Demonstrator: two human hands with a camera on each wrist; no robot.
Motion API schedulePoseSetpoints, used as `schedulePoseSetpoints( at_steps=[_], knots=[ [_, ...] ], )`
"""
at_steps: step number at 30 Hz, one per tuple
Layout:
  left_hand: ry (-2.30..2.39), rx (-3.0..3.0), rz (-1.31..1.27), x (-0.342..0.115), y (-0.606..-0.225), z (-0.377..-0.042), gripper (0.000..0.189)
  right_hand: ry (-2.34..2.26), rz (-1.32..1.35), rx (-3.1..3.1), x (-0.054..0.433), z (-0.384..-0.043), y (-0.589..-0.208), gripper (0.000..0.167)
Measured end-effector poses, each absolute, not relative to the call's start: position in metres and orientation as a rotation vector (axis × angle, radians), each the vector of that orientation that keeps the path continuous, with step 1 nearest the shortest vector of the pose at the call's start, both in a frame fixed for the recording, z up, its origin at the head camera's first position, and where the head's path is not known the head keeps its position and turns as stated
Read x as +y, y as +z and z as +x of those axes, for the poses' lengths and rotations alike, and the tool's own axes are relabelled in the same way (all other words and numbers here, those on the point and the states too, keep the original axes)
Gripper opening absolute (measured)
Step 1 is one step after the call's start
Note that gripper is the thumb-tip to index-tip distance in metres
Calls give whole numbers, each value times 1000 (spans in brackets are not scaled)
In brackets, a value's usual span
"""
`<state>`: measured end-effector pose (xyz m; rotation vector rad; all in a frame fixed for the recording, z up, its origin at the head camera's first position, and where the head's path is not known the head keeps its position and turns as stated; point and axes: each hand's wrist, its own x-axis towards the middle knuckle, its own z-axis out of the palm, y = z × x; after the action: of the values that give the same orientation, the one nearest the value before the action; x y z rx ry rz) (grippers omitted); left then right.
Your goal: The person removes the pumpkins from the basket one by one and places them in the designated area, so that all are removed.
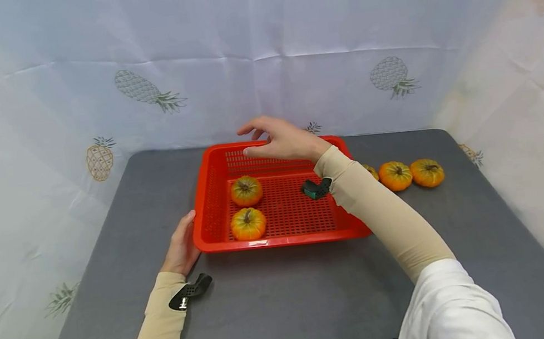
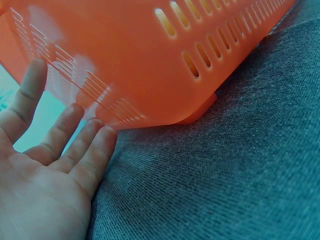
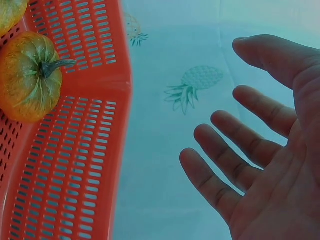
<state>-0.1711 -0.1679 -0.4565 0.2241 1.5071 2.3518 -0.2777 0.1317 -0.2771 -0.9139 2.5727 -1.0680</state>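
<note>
A red plastic basket [image 1: 282, 241] with slotted walls stands on the grey table. Inside it, along the left side, sit two small orange pumpkins, a rear pumpkin [image 1: 246, 191] and a front pumpkin [image 1: 248, 224]. My left hand [image 1: 183, 248] touches the basket's left wall from outside; in the left wrist view its fingers [image 2: 67, 125] are spread and nearly straight against the slotted side. My right hand [image 1: 285, 139] hovers over the basket's back rim, holding nothing. The right wrist view shows its fingers [image 3: 240, 145] extended and apart from the basket.
Right of the basket lie several more pumpkins in a row, including a middle pumpkin [image 1: 395, 176] and an outer pumpkin [image 1: 427, 173]; one is partly hidden by my right arm. A white curtain [image 1: 252, 82] with pineapple prints hangs behind the table [image 1: 288, 307].
</note>
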Motion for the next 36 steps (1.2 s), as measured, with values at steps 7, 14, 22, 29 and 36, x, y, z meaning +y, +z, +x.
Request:
schedulePoseSetpoints(
  at_steps=[7,14,22,29,36],
  knots=[
    [2346,1515,210,-168,-456,-172,38,-1003,-907,2558,120,-284,-283,53],
    [2340,1519,228,-167,-456,-172,39,-958,-964,2522,109,-290,-292,56],
    [2359,1512,244,-167,-457,-171,39,-878,-967,2493,102,-291,-307,57],
    [2357,1519,228,-167,-457,-170,39,-826,-937,2456,98,-292,-321,59],
    [2352,1532,234,-168,-457,-171,39,-761,-936,2424,94,-293,-329,62]
  ],
)
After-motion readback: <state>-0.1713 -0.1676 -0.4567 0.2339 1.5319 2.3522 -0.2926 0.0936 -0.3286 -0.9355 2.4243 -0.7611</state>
